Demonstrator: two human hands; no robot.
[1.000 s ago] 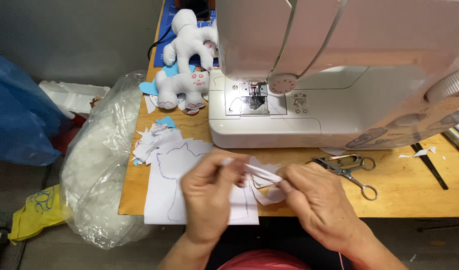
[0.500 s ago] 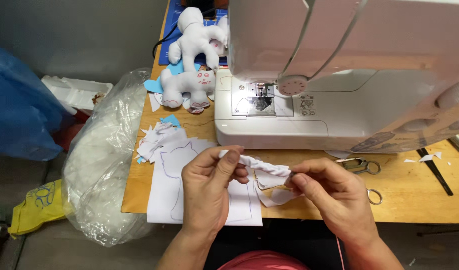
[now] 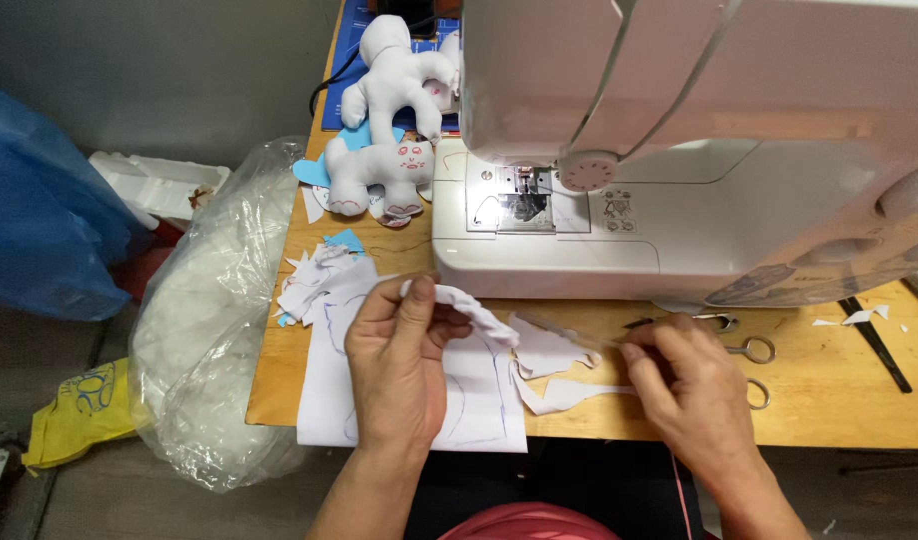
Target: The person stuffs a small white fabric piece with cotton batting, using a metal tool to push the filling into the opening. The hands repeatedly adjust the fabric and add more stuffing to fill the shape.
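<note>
My left hand [image 3: 399, 370] pinches a small white fabric piece [image 3: 469, 308] between thumb and fingers, held just above a white paper sheet with drawn outlines [image 3: 484, 405]. My right hand [image 3: 679, 378] is to the right, apart from the fabric, gripping a thin pale stick [image 3: 569, 332] whose tip points toward the fabric. Loose white fabric cut-outs [image 3: 554, 358] lie on the wooden table [image 3: 839, 410] between my hands. Small scissors [image 3: 751, 350] lie partly behind my right hand.
A white sewing machine [image 3: 679, 150] fills the back of the table. Two white stuffed toys [image 3: 384, 160] lie at its left, with fabric scraps [image 3: 314, 275] nearby. A clear bag of stuffing [image 3: 209, 340], a blue bag [image 3: 39, 230] and a yellow bag [image 3: 79, 410] are left of the table.
My hands were close together working on the fabric piece. The right hand has drawn away to the right with the stick, while the left hand keeps hold of the fabric.
</note>
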